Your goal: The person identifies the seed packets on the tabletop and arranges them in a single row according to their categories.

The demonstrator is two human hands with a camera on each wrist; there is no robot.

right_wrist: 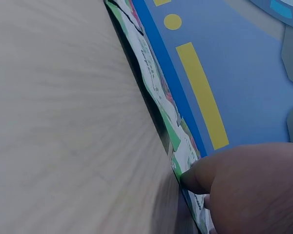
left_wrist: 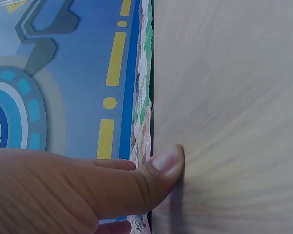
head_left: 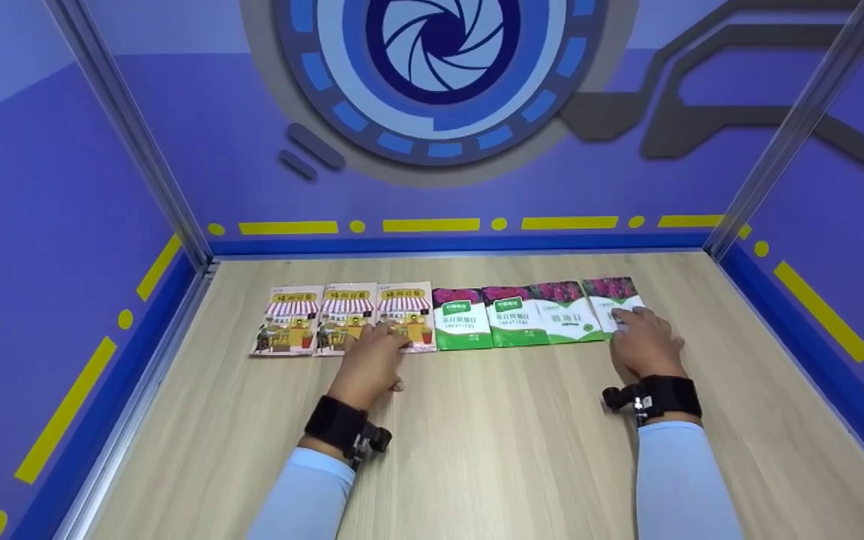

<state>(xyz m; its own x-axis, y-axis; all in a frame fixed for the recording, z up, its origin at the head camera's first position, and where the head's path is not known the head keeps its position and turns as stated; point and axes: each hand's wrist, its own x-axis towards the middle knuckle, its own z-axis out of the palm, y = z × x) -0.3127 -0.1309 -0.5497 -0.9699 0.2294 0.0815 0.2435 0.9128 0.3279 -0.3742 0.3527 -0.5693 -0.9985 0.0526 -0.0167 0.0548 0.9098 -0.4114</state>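
A row of seed packets lies flat on the table, seen in the head view. Three pink packets with a striped shop awning point(head_left: 291, 321) make up its left part. To their right come two green-and-white packets with pink-red flowers point(head_left: 463, 319), then two with darker flower clusters, a middle one point(head_left: 565, 312) and an end packet point(head_left: 612, 292). My left hand point(head_left: 373, 358) rests its fingers on the second and third pink packets; the left wrist view shows its thumb extended over the wood. At the end packet, my right hand point(head_left: 648, 345) touches the surface, partly covering it.
The wooden table point(head_left: 507, 435) is enclosed by blue-purple panels with yellow dashes, the back panel point(head_left: 447, 202) standing behind the packets. Metal corner posts point(head_left: 132, 127) rise at both rear corners. Each wrist carries a black strap point(head_left: 336, 426) with a small camera.
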